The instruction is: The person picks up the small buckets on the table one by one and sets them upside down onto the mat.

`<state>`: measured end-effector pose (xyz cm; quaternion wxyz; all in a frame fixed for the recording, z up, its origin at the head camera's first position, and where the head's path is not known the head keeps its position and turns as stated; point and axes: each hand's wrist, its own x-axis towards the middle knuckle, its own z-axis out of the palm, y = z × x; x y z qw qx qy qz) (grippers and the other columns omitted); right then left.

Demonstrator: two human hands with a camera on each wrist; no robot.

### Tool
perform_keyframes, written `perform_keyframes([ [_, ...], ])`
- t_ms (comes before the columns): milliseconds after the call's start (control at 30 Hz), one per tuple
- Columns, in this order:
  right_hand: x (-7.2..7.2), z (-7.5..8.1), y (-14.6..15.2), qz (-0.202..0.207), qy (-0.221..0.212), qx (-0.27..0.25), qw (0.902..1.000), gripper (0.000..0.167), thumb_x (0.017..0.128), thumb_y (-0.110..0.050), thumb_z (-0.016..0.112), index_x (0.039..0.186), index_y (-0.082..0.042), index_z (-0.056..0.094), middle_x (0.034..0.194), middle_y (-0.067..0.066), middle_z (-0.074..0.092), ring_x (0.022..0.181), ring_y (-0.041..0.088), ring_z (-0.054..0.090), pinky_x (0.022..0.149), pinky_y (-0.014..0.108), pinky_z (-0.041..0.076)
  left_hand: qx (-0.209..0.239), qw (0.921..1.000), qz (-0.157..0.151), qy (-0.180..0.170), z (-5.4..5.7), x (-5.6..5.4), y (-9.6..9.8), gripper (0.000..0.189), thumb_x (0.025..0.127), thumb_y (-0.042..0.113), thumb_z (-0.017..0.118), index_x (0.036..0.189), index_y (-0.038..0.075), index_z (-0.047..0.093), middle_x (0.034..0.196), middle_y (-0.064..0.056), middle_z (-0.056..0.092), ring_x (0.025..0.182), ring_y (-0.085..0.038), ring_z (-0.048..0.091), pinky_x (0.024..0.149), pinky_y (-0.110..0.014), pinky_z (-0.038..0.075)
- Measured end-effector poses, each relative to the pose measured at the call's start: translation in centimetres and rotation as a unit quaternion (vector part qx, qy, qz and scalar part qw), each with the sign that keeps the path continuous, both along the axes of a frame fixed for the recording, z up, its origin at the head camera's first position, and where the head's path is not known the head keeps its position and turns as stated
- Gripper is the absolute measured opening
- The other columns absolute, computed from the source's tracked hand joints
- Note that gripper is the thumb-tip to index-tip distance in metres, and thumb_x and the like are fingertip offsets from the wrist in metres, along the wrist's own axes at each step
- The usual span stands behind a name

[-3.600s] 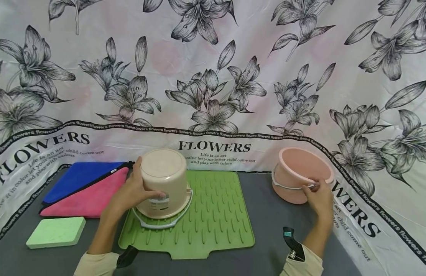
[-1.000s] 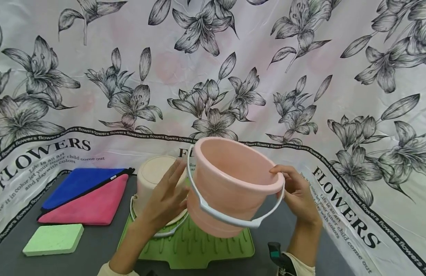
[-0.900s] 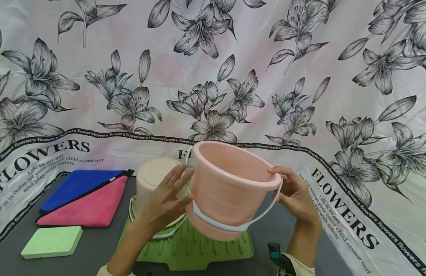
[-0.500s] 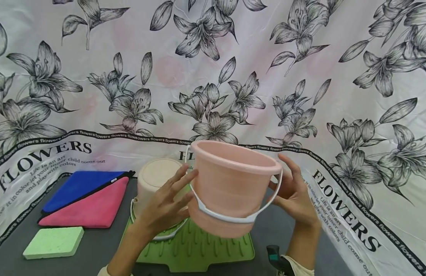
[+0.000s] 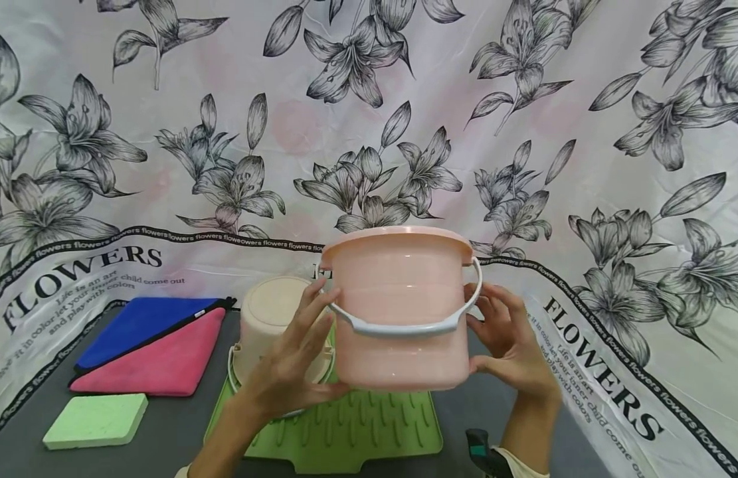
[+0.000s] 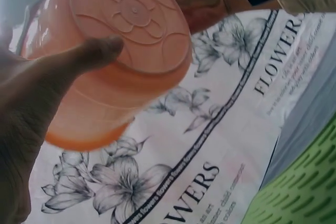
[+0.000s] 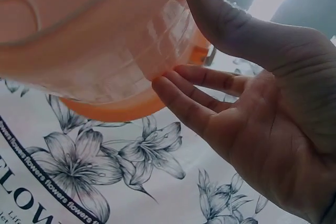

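Observation:
A pink bucket (image 5: 401, 292) is held up over the mat between both hands, its rim tipped away so the outer wall faces me. Its pale grey handle (image 5: 404, 328) hangs across the front. My left hand (image 5: 291, 365) grips the left side, and in the left wrist view its thumb (image 6: 102, 51) lies on the bucket's embossed base. On the right side my right hand (image 5: 515, 342) holds the wall. The right wrist view shows its fingertips (image 7: 163, 82) on the wall and the thumb near the base edge. Behind the left hand stands an upside-down cream bucket (image 5: 276, 302).
A green ribbed mat (image 5: 398, 425) lies under the cream bucket on the dark grey table (image 5: 183, 425). At left are a folded blue and pink cloth (image 5: 159, 338) and a light green sponge block (image 5: 96, 420). A flower-printed curtain (image 5: 369, 119) rises behind.
The pink bucket was lifted from the right of the table to the middle, then tilted until its opening went out of sight. The left hand left the cream bucket and now holds the pink one.

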<state>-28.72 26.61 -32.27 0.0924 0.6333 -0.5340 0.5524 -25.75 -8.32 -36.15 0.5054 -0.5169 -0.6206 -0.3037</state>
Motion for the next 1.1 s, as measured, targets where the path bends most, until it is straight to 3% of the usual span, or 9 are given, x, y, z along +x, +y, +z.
perform_keyframes([
  [200, 0.5, -0.1, -0.5, -0.068, 0.011, 0.083, 0.9942, 0.108, 0.08, -0.006, 0.088, 0.156, 0.022, 0.016, 0.166, 0.025, 0.02, 0.16, 0.028, 0.025, 0.128, 0.034, 0.036, 0.053, 0.9945, -0.064, -0.065, 0.7, 0.8, 0.4, 0.093, 0.077, 0.033, 0.091, 0.147, -0.013, 0.049, 0.149, -0.04, 0.041, 0.148, -0.048, 0.036, 0.125, -0.046, 0.039],
  [367, 0.9, 0.2, -1.3, -0.088, 0.029, 0.096, 0.9911, 0.101, 0.081, -0.004, 0.086, 0.154, 0.022, 0.021, 0.163, 0.035, 0.02, 0.16, 0.027, 0.027, 0.127, 0.032, 0.037, 0.105, 0.9796, -0.09, -0.146, 0.7, 0.9, -0.1, 0.089, 0.081, 0.035, 0.087, 0.146, -0.014, 0.051, 0.146, -0.039, 0.046, 0.14, -0.033, 0.05, 0.116, -0.031, 0.05],
  [433, 1.2, 0.6, -1.9, -0.096, 0.051, 0.09, 0.99, 0.098, 0.081, -0.004, 0.086, 0.153, 0.022, 0.025, 0.16, 0.037, 0.023, 0.158, 0.028, 0.03, 0.128, 0.032, 0.037, 0.122, 0.9635, -0.121, -0.205, 0.5, 1.0, -0.6, 0.091, 0.082, 0.032, 0.088, 0.149, -0.013, 0.047, 0.151, -0.036, 0.044, 0.141, -0.025, 0.052, 0.111, -0.028, 0.054],
  [600, 1.4, 1.3, -3.3, -0.152, 0.106, 0.073, 0.98, 0.091, 0.084, -0.012, 0.085, 0.151, 0.021, 0.033, 0.158, 0.03, 0.034, 0.152, 0.024, 0.038, 0.126, 0.029, 0.037, 0.171, 0.8965, -0.199, -0.357, 0.5, 1.4, -1.5, 0.085, 0.081, 0.002, 0.083, 0.151, -0.01, 0.037, 0.159, -0.021, 0.039, 0.155, -0.023, 0.04, 0.105, -0.033, 0.058],
  [733, 1.1, 1.0, -4.1, -0.245, 0.145, 0.07, 0.956, 0.091, 0.088, -0.031, 0.083, 0.152, 0.015, 0.037, 0.157, 0.024, 0.038, 0.149, 0.019, 0.039, 0.123, 0.025, 0.036, 0.213, 0.8595, -0.217, -0.411, 0.6, 1.7, -1.1, 0.073, 0.083, -0.004, 0.076, 0.143, -0.009, 0.036, 0.16, -0.02, 0.038, 0.157, -0.02, 0.036, 0.104, -0.033, 0.058],
  [867, 1.0, 0.9, -4.9, -0.312, 0.167, 0.051, 0.934, 0.091, 0.089, -0.041, 0.082, 0.152, 0.011, 0.042, 0.157, 0.019, 0.04, 0.149, 0.02, 0.038, 0.123, 0.027, 0.036, 0.24, 0.8349, -0.226, -0.441, 0.5, 2.0, -0.5, 0.055, 0.091, 0.001, 0.07, 0.141, 0.004, 0.045, 0.165, -0.018, 0.031, 0.151, -0.009, 0.044, 0.104, -0.03, 0.057],
  [967, 1.0, 1.1, -5.5, -0.322, 0.168, 0.031, 0.931, 0.095, 0.085, -0.045, 0.085, 0.149, 0.011, 0.043, 0.158, 0.021, 0.041, 0.152, 0.026, 0.036, 0.125, 0.031, 0.035, 0.252, 0.8302, -0.222, -0.445, 0.4, 2.0, -0.3, 0.047, 0.099, 0.008, 0.066, 0.142, 0.011, 0.048, 0.168, -0.012, 0.027, 0.148, -0.006, 0.048, 0.101, -0.028, 0.058],
  [1033, 1.1, 1.2, -6.0, -0.327, 0.166, 0.022, 0.9301, 0.099, 0.082, -0.047, 0.086, 0.149, 0.012, 0.043, 0.159, 0.023, 0.041, 0.153, 0.028, 0.036, 0.126, 0.032, 0.035, 0.25, 0.8351, -0.22, -0.438, 0.3, 1.9, -0.2, 0.052, 0.103, 0.018, 0.067, 0.15, 0.01, 0.045, 0.168, -0.009, 0.026, 0.147, -0.005, 0.049, 0.102, -0.027, 0.057],
  [1100, 1.2, 1.2, -6.4, -0.339, 0.162, 0.017, 0.9267, 0.103, 0.08, -0.049, 0.087, 0.149, 0.012, 0.043, 0.16, 0.022, 0.042, 0.151, 0.027, 0.036, 0.125, 0.032, 0.036, 0.237, 0.8479, -0.215, -0.423, 0.2, 1.9, 0.1, 0.068, 0.102, 0.029, 0.07, 0.158, 0.009, 0.038, 0.168, -0.009, 0.026, 0.149, -0.006, 0.047, 0.109, -0.028, 0.054],
])
